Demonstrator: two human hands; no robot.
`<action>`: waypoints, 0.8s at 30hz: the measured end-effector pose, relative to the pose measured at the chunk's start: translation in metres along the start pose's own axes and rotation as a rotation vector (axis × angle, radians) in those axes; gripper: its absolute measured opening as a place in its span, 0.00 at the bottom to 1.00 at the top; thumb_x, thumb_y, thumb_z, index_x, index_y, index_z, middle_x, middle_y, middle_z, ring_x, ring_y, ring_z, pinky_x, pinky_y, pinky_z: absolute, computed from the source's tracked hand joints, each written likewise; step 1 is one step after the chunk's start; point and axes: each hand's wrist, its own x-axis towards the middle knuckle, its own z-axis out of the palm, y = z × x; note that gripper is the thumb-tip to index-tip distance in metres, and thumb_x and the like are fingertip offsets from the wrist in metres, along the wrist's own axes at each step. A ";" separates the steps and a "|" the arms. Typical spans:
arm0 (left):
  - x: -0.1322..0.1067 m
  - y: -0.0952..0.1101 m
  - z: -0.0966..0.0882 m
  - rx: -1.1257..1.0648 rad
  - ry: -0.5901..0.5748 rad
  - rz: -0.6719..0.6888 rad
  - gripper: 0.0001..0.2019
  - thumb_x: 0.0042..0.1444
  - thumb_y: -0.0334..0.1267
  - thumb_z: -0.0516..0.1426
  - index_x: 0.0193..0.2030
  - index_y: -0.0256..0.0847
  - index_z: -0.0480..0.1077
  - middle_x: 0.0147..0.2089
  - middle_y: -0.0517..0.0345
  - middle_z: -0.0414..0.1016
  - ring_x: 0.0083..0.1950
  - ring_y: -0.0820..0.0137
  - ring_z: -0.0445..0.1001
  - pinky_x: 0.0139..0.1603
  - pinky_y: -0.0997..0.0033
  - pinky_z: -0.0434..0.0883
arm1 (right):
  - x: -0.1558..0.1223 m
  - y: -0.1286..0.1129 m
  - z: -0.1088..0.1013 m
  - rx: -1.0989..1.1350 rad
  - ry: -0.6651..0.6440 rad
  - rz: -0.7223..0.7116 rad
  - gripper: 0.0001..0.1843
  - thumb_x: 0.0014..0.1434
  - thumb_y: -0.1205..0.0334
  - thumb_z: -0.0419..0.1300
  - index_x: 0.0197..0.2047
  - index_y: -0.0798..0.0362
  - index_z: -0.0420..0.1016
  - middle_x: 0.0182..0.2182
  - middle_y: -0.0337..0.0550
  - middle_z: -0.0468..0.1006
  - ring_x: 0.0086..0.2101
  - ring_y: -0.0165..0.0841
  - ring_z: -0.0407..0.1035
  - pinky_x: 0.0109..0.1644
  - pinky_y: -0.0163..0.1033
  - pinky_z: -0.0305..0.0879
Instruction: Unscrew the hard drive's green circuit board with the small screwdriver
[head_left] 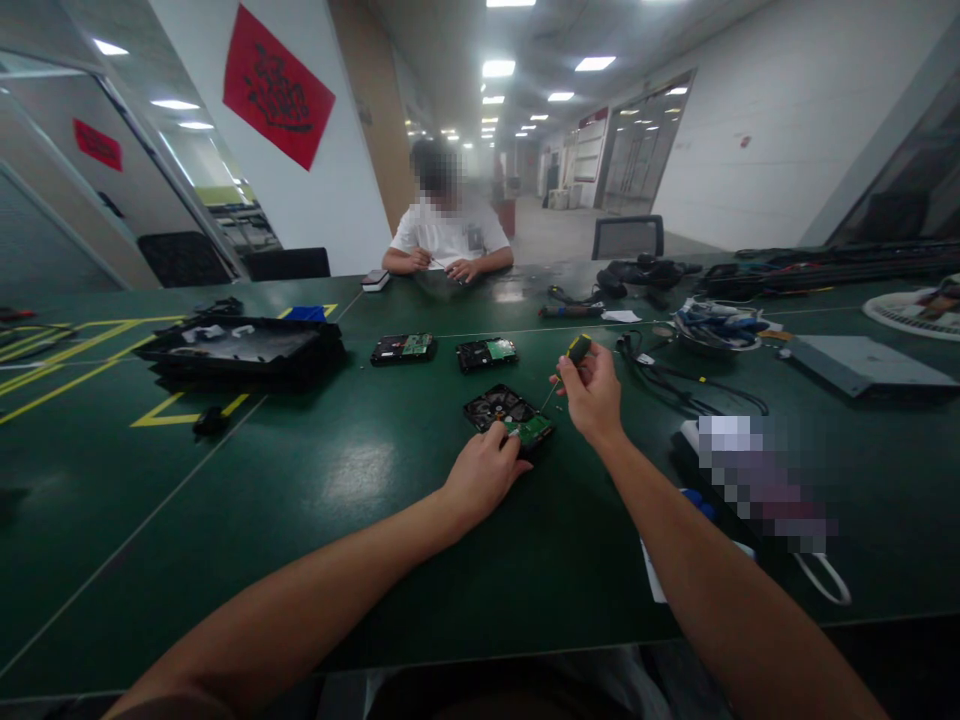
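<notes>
A black hard drive (501,405) lies circuit-board side up on the dark green table (360,480), with a green board at its near corner. My left hand (484,470) rests on that near edge, fingers curled against the drive and holding it down. My right hand (592,392) is closed around a small screwdriver (576,350) with a yellow and black handle. Its thin shaft slants down to the drive's right corner.
Two more hard drives (403,347) (487,353) lie further back. A black computer case (244,350) sits at left. Cables and a bowl of parts (709,328) are at right, with a grey panel (862,362). A person in white (448,235) works across the table.
</notes>
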 end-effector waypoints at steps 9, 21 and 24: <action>0.035 -0.013 -0.070 -0.432 0.392 -0.127 0.25 0.65 0.55 0.59 0.61 0.42 0.68 0.52 0.47 0.75 0.50 0.59 0.77 0.51 0.57 0.76 | -0.017 -0.023 0.008 -0.177 -0.145 -0.192 0.28 0.64 0.43 0.62 0.60 0.47 0.66 0.40 0.43 0.81 0.36 0.37 0.76 0.43 0.43 0.73; 0.066 -0.043 -0.103 -0.839 0.514 -0.083 0.10 0.65 0.43 0.60 0.46 0.41 0.72 0.43 0.55 0.75 0.41 0.69 0.77 0.34 0.71 0.79 | -0.013 -0.019 0.005 -0.486 -0.383 -0.308 0.20 0.66 0.43 0.61 0.50 0.50 0.74 0.45 0.47 0.81 0.35 0.36 0.74 0.45 0.43 0.70; 0.065 -0.064 -0.106 -1.005 0.491 -0.098 0.15 0.63 0.46 0.62 0.50 0.39 0.69 0.45 0.53 0.74 0.42 0.68 0.78 0.30 0.71 0.81 | -0.011 -0.011 0.001 -0.730 -0.455 -0.236 0.21 0.67 0.41 0.58 0.47 0.50 0.76 0.46 0.49 0.80 0.40 0.40 0.75 0.45 0.44 0.69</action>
